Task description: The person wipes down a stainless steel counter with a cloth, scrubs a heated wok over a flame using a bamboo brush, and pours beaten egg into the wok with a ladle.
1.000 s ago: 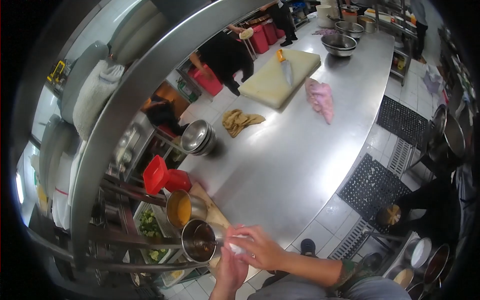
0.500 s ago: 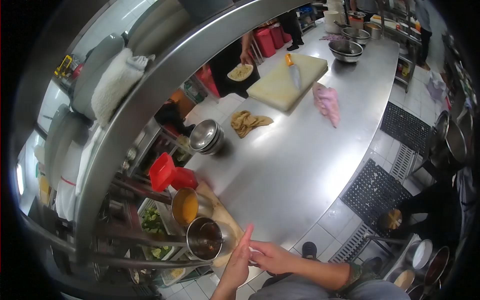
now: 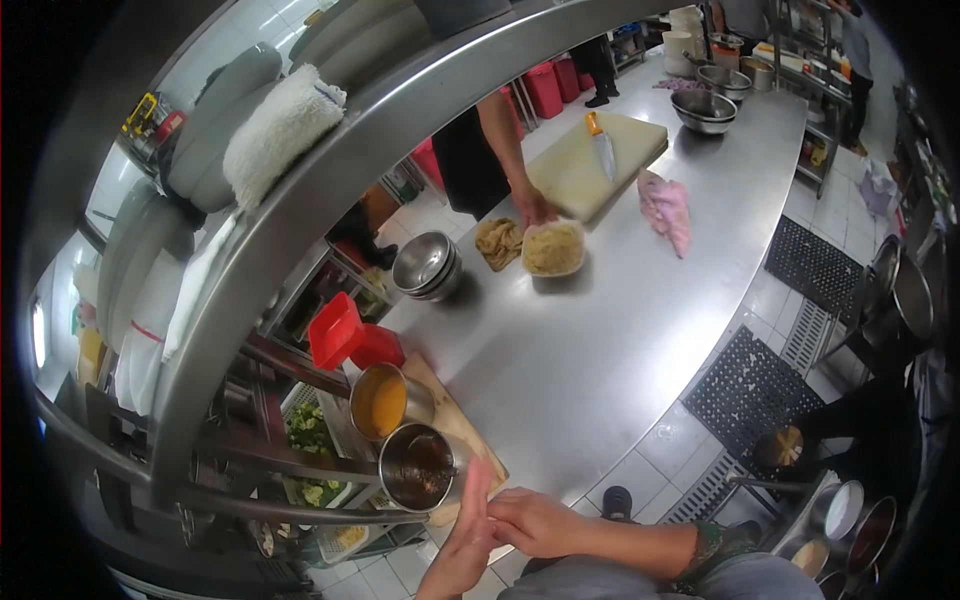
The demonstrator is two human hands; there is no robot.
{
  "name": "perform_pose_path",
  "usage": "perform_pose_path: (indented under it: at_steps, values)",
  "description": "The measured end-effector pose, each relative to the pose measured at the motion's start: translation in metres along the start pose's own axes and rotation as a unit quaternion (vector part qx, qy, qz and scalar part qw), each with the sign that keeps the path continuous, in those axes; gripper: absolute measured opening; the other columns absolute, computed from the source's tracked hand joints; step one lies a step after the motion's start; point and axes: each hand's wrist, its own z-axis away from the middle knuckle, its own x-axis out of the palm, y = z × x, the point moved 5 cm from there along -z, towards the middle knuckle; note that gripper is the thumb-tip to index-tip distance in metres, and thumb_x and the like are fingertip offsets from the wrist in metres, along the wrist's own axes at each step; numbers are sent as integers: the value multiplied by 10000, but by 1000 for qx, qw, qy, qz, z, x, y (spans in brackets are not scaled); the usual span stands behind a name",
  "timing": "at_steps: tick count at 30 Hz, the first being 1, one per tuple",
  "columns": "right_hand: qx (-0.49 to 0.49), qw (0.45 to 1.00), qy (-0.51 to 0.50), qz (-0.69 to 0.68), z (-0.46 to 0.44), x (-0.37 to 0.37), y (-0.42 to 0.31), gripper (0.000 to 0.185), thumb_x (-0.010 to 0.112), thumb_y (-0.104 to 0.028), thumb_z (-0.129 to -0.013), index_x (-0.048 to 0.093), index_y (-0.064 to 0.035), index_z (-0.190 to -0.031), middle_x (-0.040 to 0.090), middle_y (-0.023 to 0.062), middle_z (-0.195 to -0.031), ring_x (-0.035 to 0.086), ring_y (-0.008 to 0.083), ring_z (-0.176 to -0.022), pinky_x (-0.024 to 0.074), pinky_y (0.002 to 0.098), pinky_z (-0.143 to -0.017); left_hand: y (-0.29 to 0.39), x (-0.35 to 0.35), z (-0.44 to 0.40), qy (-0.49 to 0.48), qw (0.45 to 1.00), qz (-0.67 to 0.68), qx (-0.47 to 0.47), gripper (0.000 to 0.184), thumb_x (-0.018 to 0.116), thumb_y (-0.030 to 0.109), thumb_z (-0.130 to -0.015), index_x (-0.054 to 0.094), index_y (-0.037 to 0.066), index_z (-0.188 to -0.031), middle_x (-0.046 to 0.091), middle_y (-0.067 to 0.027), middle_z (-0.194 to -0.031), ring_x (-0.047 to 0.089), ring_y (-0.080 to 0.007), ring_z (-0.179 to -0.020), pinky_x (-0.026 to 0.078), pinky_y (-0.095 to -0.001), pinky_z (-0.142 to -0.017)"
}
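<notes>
My left hand (image 3: 464, 545) is raised at the bottom of the view, its fingers stretched out straight and together. My right hand (image 3: 537, 521) presses against the left palm with its fingers curled in. Whatever lies between the two hands, if anything, is hidden. Just behind my left fingertips stands a metal pot with dark sauce (image 3: 418, 470). Beside it is a metal pot with orange-yellow liquid (image 3: 380, 402). Both are close to a wooden board (image 3: 462, 424) at the table's near left edge.
Across the steel table (image 3: 530, 370), a co-worker's hand (image 3: 537, 208) holds a white tub of pale food (image 3: 553, 250). Also there are a brown cloth (image 3: 497, 244), stacked metal bowls (image 3: 426, 264), a red container (image 3: 336, 332), a cutting board (image 3: 560, 165) with a knife (image 3: 603, 150), and a pink cloth (image 3: 666, 212).
The co-worker's hand has brought the tub of pale food from beyond the table's edge onto the table beside the brown cloth. My hands stay pressed together, and the view has shifted slightly.
</notes>
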Motion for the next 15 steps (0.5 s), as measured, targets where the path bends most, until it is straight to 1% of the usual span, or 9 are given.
perform_pose_path:
  at_steps: [2, 5, 6, 7, 8, 11, 14, 15]
  values:
    - [36, 999, -19, -27, 7, 1, -1, 195, 540, -198, -961, 631, -44, -1038, 591, 149, -841, 578, 368, -814, 479, 445, -728, -1, 4, 5, -7, 989, 148, -12, 986, 464, 694, -918, -49, 177, -1583, 80, -156, -1636, 285, -380, -1427, 266, -562, -1138]
    - [44, 998, 24, -35, 13, 2, 4, 212, 549, -220, -974, 637, -45, -1055, 640, 113, -879, 614, 305, -824, 491, 411, -745, 2, 4, 6, 12, 962, 273, -28, 977, 453, 729, -897, 20, 189, -1586, 144, -133, -1622, 332, -372, -1403, 289, -577, -1123]
    - [119, 982, 65, -130, 15, 1, 11, 226, 524, -227, -994, 632, -36, -1049, 651, 100, -904, 621, 271, -826, 496, 385, -762, 6, 5, 7, 19, 966, 258, -27, 977, 458, 730, -894, 31, 189, -1586, 157, -135, -1617, 333, -375, -1402, 291, -575, -1123]
    - [192, 950, 106, -222, 17, -1, 15, 245, 499, -234, -1014, 626, -27, -1044, 661, 87, -929, 629, 237, -827, 501, 360, -779, 11, 7, 8, 25, 969, 243, -27, 977, 462, 731, -891, 41, 188, -1586, 169, -137, -1612, 335, -379, -1400, 293, -573, -1124]
    - [262, 902, 146, -312, 20, -1, 21, 267, 474, -240, -1034, 621, -18, -1038, 672, 74, -953, 636, 203, -829, 506, 335, -796, 14, 7, 8, 31, 973, 227, -27, 978, 467, 732, -888, 51, 188, -1585, 182, -139, -1607, 337, -382, -1399, 295, -571, -1124]
    - [268, 841, 225, -412, 13, -22, 43, 277, 424, -218, -1055, 611, -33, -1142, 664, 43, -1054, 619, 135, -988, 492, 315, -877, 19, -15, 12, 111, 985, 75, 111, 1007, 489, 730, -877, 85, 135, -1582, 173, -157, -1613, 280, -394, -1433, 243, -557, -1154]
    - [317, 787, 157, -506, 14, 22, 48, 320, 423, -200, -1048, 547, -20, -1283, 641, 73, -1141, 570, 155, -1152, 458, 334, -973, 20, -7, 0, 136, 970, -28, 202, 1032, 496, 713, -882, 109, 47, -1568, 155, -181, -1618, 223, -396, -1463, 176, -519, -1188]
    - [219, 906, 128, -340, 17, 46, 51, 344, 419, -231, -1054, 542, 1, -1276, 629, 103, -1195, 577, 174, -1154, 456, 330, -988, 14, 0, -11, 147, 967, -54, 201, 1003, 495, 658, -907, 129, -19, -1550, 128, -194, -1625, 169, -381, -1486, 121, -487, -1204]
